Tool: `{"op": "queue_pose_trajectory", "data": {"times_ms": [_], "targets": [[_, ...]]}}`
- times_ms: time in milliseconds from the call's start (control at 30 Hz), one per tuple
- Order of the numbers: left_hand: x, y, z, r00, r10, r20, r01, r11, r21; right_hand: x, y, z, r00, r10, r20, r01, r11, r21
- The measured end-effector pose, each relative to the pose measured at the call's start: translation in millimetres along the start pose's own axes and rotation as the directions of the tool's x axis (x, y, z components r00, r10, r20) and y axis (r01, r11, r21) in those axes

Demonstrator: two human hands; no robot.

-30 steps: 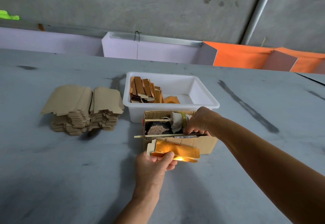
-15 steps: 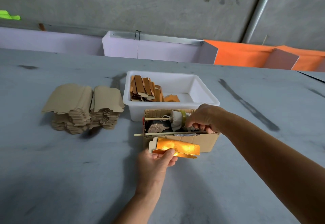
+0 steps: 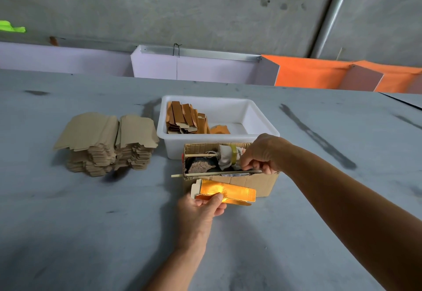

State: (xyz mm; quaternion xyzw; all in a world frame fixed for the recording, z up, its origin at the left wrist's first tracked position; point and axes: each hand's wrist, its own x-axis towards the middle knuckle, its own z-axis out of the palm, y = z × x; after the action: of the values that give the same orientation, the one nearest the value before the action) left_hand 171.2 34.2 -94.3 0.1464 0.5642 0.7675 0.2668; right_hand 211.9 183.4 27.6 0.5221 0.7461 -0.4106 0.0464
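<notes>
A: Hands?
B: Left hand (image 3: pixel 201 213) pinches the gold-foil carton blank (image 3: pixel 228 191), thumb on top, just before the cardboard box (image 3: pixel 265 183). Right hand (image 3: pixel 262 156) has its fingers curled inside the box at the end of the stick (image 3: pixel 205 174); the grip cannot be told.
A: Step?
B: Likely fetching a tool; next, bring it to the blank. Beyond: white tub (image 3: pixel 258 119) of folded pieces.
A: Change from a second ago?
B: Slight. The blank sits nearer the box; the right hand stays put.

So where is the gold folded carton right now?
In the head view, low centre, the left hand pinches the gold folded carton just in front of the cardboard box.
</notes>
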Motion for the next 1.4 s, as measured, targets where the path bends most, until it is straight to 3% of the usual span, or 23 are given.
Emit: {"op": "queue_pose_trajectory", "data": {"times_ms": [900, 1167, 1400], "targets": [[7.4, -7.6, 7.1, 0.998, -0.012, -0.065, 0.010, 0.999, -0.038, -27.1, 22.3, 22.6, 0.969, -0.102, -0.224, 0.185, 0.902, 0.391], [7.2, -8.7, 6.1, 0.998, -0.013, -0.062, 0.011, 1.000, -0.025, -46.0, 44.1, 40.8, 0.920, -0.154, -0.360, 0.325, 0.814, 0.482], [6.2, -5.4, 7.9, 0.996, -0.040, -0.083, 0.040, 0.999, -0.007, -47.8, 59.2, 58.8, 0.897, -0.129, -0.423, 0.350, 0.791, 0.502]]}}
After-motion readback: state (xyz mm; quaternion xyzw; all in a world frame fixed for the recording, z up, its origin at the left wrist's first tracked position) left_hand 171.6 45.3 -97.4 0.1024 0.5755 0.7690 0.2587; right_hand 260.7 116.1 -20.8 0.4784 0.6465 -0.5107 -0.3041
